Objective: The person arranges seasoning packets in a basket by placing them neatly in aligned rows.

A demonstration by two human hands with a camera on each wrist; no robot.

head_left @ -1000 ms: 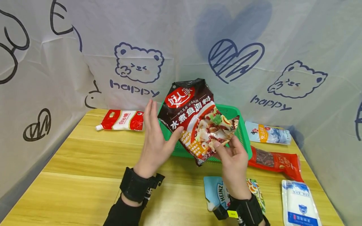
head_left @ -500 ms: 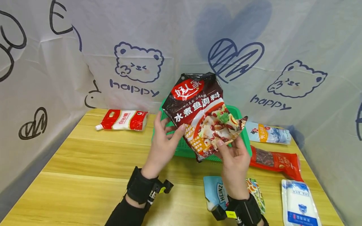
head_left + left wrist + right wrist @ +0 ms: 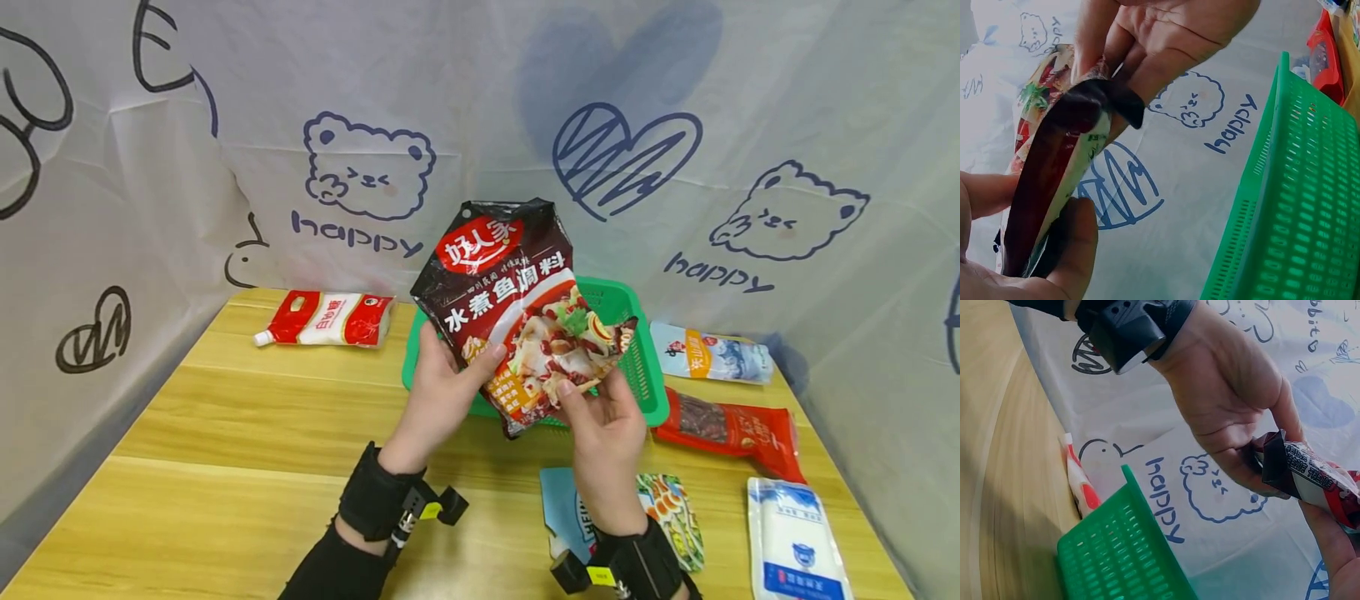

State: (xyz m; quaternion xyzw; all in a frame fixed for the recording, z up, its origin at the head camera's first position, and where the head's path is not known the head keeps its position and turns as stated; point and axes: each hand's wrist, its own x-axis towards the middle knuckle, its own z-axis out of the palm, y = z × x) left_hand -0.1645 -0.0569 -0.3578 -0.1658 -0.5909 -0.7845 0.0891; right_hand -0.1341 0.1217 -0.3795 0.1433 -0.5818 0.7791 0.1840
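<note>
A dark brown and red seasoning packet (image 3: 510, 292), printed with a dish of food, is held tilted above the green basket (image 3: 647, 375). My left hand (image 3: 438, 400) grips its left edge, thumb on the front and fingers behind, as the left wrist view confirms around the packet (image 3: 1047, 181). The right hand (image 3: 609, 454) pinches the lower right corner, with the thumb over the printed picture. Much of the basket's inside is hidden behind the packet. In the right wrist view the green basket (image 3: 1125, 550) stands below both hands.
A red and white spouted pouch (image 3: 330, 319) lies at the back left. On the right are a blue and white pouch (image 3: 708, 354), a red bag (image 3: 735, 425) and a white-blue pouch (image 3: 797, 537). Below my right hand lie a Heinz pouch (image 3: 566, 504) and a colourful packet (image 3: 675, 517).
My left hand, straight-fingered beside the packet a second ago, has curled round its left edge. The packet rose and went right, then came back left and slightly down with both hands.
</note>
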